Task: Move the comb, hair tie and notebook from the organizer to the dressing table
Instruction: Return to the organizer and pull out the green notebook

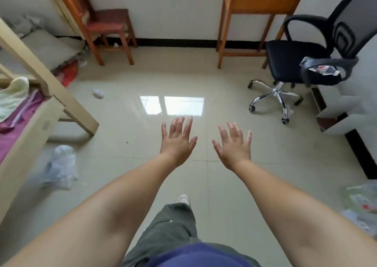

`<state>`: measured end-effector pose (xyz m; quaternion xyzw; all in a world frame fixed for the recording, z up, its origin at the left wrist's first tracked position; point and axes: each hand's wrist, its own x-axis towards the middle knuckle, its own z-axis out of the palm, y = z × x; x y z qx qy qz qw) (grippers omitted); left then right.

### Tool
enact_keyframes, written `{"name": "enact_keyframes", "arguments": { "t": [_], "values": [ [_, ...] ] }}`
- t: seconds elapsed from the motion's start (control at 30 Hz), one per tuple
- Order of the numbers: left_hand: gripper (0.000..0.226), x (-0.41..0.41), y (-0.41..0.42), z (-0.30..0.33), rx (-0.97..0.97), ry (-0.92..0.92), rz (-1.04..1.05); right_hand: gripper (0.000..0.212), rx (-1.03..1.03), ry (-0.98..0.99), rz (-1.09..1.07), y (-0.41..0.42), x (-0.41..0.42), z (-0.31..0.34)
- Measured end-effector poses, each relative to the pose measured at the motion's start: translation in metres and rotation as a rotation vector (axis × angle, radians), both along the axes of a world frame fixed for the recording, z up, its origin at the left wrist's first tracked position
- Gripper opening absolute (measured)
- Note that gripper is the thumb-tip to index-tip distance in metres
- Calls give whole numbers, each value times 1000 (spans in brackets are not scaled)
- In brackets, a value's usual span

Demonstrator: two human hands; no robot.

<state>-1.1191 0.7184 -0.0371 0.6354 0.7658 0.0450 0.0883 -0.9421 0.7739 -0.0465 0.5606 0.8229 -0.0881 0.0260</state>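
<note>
My left hand (pixel 177 140) and my right hand (pixel 234 144) are stretched out in front of me over the tiled floor, backs up, fingers spread, holding nothing. No comb, hair tie, notebook or organizer shows in this view. A wooden table with a drawer (pixel 263 1) stands against the far wall at the upper right; only its front and legs show.
A black office chair (pixel 295 60) stands at the right beside a white cabinet (pixel 346 113). A wooden chair (pixel 108 25) is at the back left. A bed frame (pixel 40 111) runs along the left. A plastic bag (pixel 61 166) lies on the floor.
</note>
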Motion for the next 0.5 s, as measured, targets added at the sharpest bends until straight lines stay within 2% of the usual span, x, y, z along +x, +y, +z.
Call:
{"name": "enact_keyframes", "arguments": {
  "t": [0.17,0.37,0.5],
  "values": [
    [62,-17,150,10,-35,47,-127,58,-20,18,-118,118,-3,13],
    [62,10,333,3,-14,54,-307,59,8,-2,-274,280,37,6],
    [61,34,468,4,26,48,-282,59,40,-27,-287,414,59,6]
  ]
}}
